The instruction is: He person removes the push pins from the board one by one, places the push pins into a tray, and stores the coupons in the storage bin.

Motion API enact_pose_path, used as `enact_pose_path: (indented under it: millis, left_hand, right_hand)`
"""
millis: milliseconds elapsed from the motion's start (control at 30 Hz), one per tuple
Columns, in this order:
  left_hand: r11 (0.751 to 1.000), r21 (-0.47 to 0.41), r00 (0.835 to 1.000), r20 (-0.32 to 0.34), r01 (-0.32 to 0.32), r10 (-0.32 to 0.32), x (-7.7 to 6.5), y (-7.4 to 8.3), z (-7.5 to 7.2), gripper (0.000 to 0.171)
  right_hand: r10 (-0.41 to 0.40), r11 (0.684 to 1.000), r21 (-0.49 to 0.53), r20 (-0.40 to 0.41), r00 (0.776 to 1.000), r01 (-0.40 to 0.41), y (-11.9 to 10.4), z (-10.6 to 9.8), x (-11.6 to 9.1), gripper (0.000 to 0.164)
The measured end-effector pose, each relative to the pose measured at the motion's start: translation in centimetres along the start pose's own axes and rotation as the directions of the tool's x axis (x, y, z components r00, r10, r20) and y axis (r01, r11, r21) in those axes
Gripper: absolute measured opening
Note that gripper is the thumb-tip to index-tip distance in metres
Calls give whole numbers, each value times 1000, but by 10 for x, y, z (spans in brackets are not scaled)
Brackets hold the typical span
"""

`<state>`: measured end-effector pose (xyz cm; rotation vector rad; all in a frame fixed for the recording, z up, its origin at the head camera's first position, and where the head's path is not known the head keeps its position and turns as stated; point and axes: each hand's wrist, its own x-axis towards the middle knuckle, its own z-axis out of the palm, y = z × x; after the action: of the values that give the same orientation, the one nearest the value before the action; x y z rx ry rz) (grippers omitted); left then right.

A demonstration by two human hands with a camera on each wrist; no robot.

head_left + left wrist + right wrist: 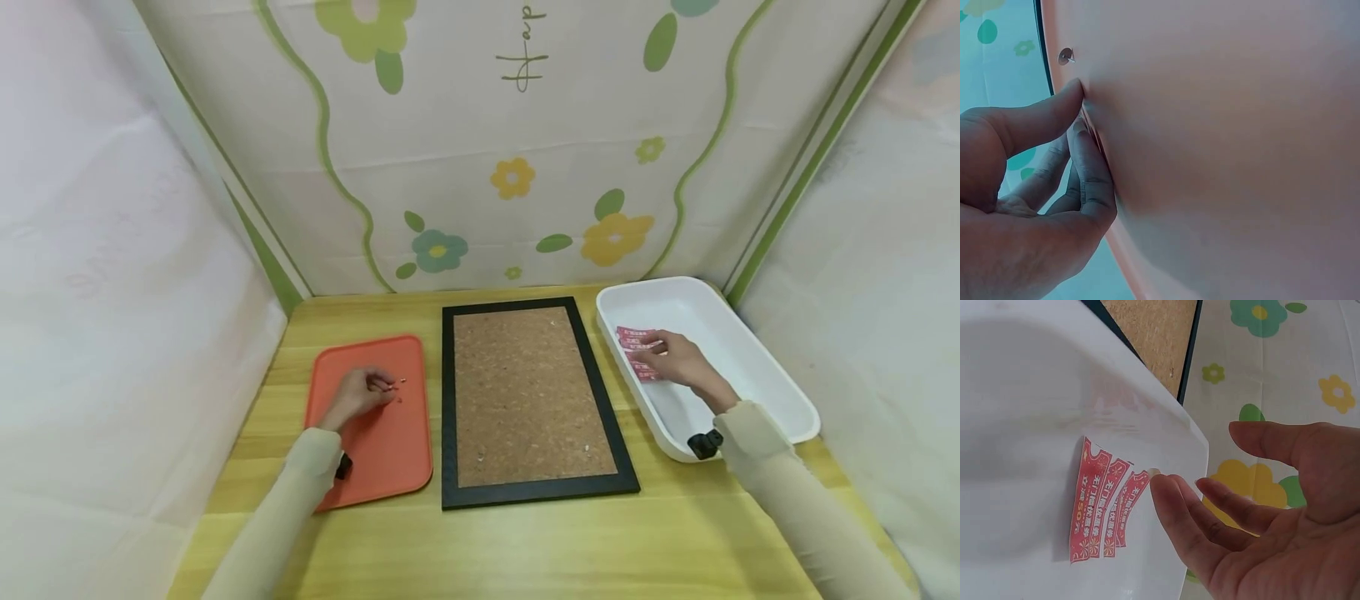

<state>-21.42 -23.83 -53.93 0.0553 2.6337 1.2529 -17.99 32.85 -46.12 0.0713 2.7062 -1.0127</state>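
My left hand (pixel 363 393) is low over the orange tray (pixel 375 454), thumb and fingers bent with their tips right at its surface. Whether a tack is between those fingertips, I cannot tell. Just beyond them lies a thumbtack (pixel 1066 56), its point sticking up; the head view shows small metal bits by the fingertips. On the other side, my right hand (pixel 678 360) reaches into the white basin (pixel 750 375). Its index fingertip is at the edge of several red paper coupons (pixel 1110 506), fanned out on the basin floor, while the thumb stands well apart.
Between tray and basin lies a cork board (pixel 532 392) in a black frame, with small pale spots near its corners. All three rest on a wood-grain table (pixel 525 550). Flowered cloth (pixel 465 125) hangs behind, and pale cloth walls close off both sides.
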Motion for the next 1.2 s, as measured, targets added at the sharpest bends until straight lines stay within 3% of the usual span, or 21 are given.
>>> enact_pose_path:
  millis: [233, 567, 800, 1000, 1200]
  left_hand:
    - [998, -27, 997, 55, -58, 60, -3, 2, -3, 26]
    - [998, -40, 998, 47, -37, 39, -11, 3, 0, 25]
    - [1000, -13, 1000, -5, -9, 9, -16, 3, 2, 22]
    - [999, -34, 1000, 14, -20, 21, -21, 1, 1, 25]
    - [999, -3, 998, -55, 36, -36, -25, 8, 4, 27]
  right_hand:
    - [5, 995, 98, 26, 1000, -8, -1, 8, 5, 61]
    - [-9, 996, 89, 10, 1000, 8, -5, 12, 1, 63]
    - [-13, 996, 88, 6, 1000, 13, -10, 17, 0, 64]
    - [-77, 997, 27, -63, 995, 79, -11, 21, 1, 56]
    - [-188, 982, -26, -144, 972, 186, -18, 24, 2, 46]
